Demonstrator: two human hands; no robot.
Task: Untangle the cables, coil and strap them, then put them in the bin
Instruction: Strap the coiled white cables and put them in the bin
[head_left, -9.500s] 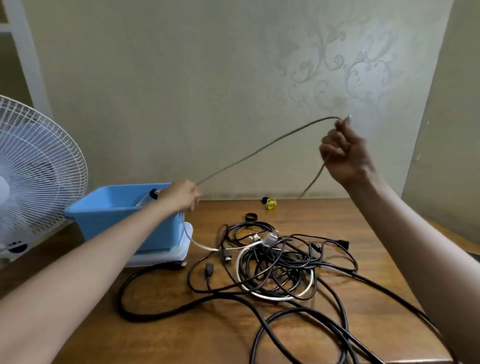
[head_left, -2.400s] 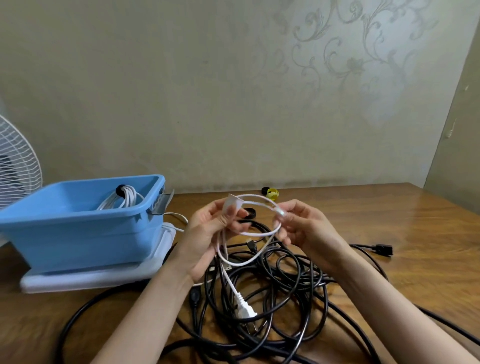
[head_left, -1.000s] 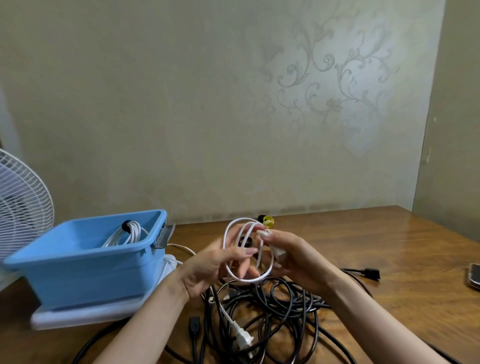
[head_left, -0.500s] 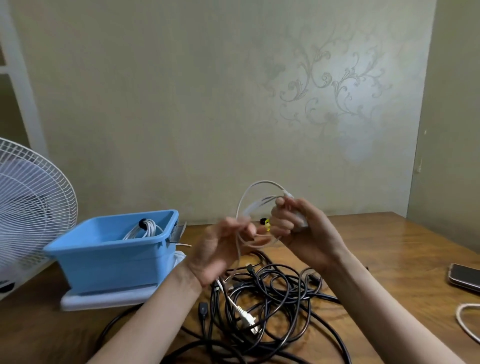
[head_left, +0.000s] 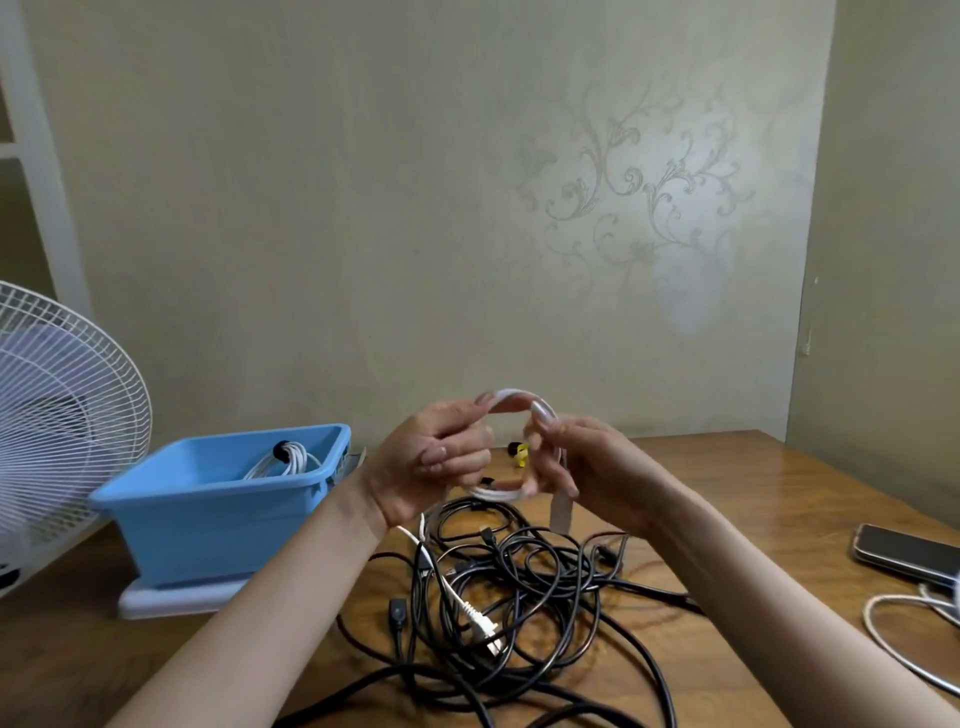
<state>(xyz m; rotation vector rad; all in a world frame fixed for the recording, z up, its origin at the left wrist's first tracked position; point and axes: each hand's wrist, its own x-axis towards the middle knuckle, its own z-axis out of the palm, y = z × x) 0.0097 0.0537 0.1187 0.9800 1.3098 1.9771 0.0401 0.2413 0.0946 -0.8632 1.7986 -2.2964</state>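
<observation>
Mid-coil, my left hand (head_left: 434, 460) and right hand (head_left: 589, 467) each grip the white cable loop (head_left: 511, 396); next, it needs the yellow strap (head_left: 521, 454) at twelve o'clock.

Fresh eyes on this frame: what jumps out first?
Dead centre, the left hand and right hand hold a thin white cable loop up above the brown wooden table. Directly below it lies a tangled heap of black cables. At left, a blue plastic bin holds a white coiled cable strapped in black.
</observation>
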